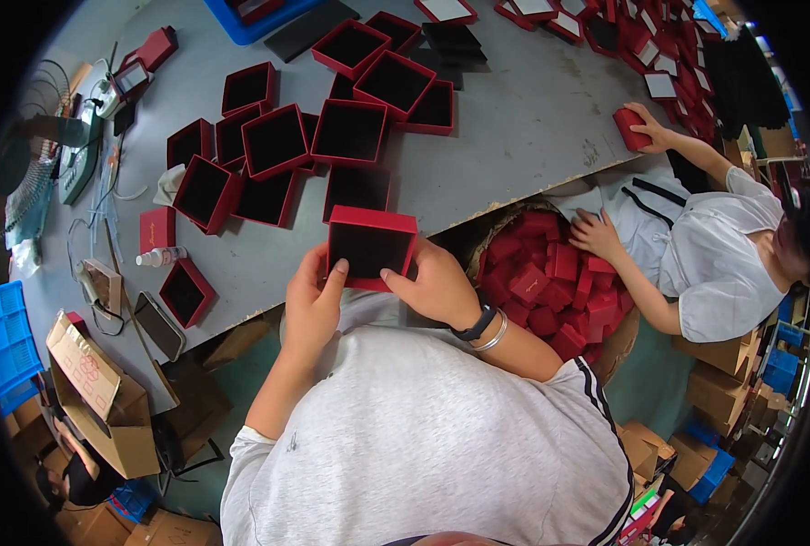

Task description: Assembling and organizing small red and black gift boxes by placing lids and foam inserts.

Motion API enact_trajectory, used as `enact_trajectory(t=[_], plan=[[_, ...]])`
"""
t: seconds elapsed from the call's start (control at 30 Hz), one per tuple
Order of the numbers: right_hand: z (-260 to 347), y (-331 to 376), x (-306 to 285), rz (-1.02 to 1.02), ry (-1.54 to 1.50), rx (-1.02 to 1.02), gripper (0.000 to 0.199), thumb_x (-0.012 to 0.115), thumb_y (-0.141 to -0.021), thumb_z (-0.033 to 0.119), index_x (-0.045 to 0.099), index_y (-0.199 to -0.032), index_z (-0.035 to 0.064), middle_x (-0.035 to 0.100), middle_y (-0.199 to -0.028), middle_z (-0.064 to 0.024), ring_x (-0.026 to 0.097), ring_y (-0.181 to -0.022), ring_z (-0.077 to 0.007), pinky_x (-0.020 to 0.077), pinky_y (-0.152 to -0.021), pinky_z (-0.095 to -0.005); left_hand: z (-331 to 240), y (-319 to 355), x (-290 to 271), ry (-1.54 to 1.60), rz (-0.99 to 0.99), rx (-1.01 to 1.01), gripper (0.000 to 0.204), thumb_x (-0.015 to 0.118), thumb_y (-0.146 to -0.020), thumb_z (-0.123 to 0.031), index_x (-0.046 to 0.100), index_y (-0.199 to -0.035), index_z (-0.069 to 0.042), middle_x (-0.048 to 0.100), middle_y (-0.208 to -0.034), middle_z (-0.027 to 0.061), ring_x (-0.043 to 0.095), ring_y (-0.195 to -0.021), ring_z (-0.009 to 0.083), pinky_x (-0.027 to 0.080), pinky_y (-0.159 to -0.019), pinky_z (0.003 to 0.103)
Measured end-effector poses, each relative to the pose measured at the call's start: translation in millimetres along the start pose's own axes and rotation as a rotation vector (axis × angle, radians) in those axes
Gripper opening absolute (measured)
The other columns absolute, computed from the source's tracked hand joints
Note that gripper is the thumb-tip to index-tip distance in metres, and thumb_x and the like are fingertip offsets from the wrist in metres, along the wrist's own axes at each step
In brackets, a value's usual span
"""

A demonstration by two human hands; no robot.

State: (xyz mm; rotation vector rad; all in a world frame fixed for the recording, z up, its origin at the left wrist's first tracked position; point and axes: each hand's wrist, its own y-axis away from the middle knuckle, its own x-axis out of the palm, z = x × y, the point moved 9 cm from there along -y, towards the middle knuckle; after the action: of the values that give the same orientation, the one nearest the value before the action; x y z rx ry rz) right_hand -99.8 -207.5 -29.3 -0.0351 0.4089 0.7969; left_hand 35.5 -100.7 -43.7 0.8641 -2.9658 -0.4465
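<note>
Between my two hands is a red gift box (372, 249), lidless and lined in black, tilted up at the near edge of the table. My left hand (313, 298) grips its left side, thumb on the near rim. On the right side, my right hand (436, 286) is closed round it with the thumb over the front lower edge. The fingers behind the box are hidden. Just beyond it lies a loose group of similar open red boxes (350, 132) with black insides, some stacked on one another.
A co-worker on the right holds a small red box (631, 130). Between us stands a large carton full of red boxes (550, 282). To the left on the grey table (514, 118) are a small white bottle (161, 257), a phone (159, 324) and a fan (32, 146).
</note>
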Motion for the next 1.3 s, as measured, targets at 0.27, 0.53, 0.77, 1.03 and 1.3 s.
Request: enact_trajectory(t=[0.27,0.53,0.77,1.03,1.3], plan=[[-2.7,-2.5,6.9,0.058,-0.091,0.063,0.033,0.062,-0.089,0.028,0.063,-0.111,0.0023,0.068,-0.094,-0.0207,0.065,-0.088,-0.0383,0.0522,-0.076,-0.0414,-0.7,-3.9,-6.2,-0.128,-0.024,0.009,0.028,0.060,-0.096,-0.015,0.057,-0.117,0.003,0.069,-0.095,0.0075,0.061,-0.087,0.0123,0.048,-0.081,0.027],[6.1,-2.3,11.3,0.005,-0.048,-0.013,0.033,0.058,-0.092,0.031,0.064,-0.101,-0.0006,0.066,-0.089,-0.0216,0.063,-0.082,-0.0391,0.0502,-0.071,-0.0438,-29.0,-9.4,-10.0,-0.347,-0.087,0.111,0.031,0.057,-0.098,-0.020,0.055,-0.120,0.001,0.070,-0.087,0.0158,0.066,-0.079,0.0211,0.050,-0.074,0.032],[-4.1,-5.5,6.3,-0.011,0.093,0.055,0.030,0.056,-0.093,0.029,0.062,-0.095,-0.0004,0.065,-0.079,-0.0201,0.062,-0.073,-0.0406,0.0492,-0.065,-0.0450,-35.8,-2.7,-4.8,-0.486,-0.093,0.108,0.031,0.056,-0.097,-0.025,0.058,-0.116,-0.001,0.066,-0.076,0.0208,0.065,-0.066,0.0321,0.049,-0.066,0.038],[2.8,-6.0,-3.8,-0.022,0.076,-0.039,0.032,0.067,-0.085,0.031,0.060,-0.086,-0.0004,0.065,-0.081,-0.0179,0.062,-0.074,-0.0372,0.0489,-0.066,-0.0427,-16.4,-26.6,-11.8,-0.558,0.079,-0.095,0.035,0.067,-0.089,-0.034,0.067,-0.102,-0.002,0.067,-0.070,0.0143,0.064,-0.062,0.0242,0.049,-0.061,0.035],[-137.8,-26.7,-132.2,-0.412,-0.473,0.292,0.031,0.060,-0.096,0.034,0.065,-0.094,0.0035,0.056,-0.073,0.0016,0.049,-0.068,-0.0090,0.0411,-0.064,-0.0258,-48.7,-23.7,-10.9,-0.300,0.463,0.345,0.076,0.083,-0.070,-0.034,0.053,-0.131,0.000,0.065,-0.117,0.0154,0.062,-0.109,0.0290,0.047,-0.094,0.040]])
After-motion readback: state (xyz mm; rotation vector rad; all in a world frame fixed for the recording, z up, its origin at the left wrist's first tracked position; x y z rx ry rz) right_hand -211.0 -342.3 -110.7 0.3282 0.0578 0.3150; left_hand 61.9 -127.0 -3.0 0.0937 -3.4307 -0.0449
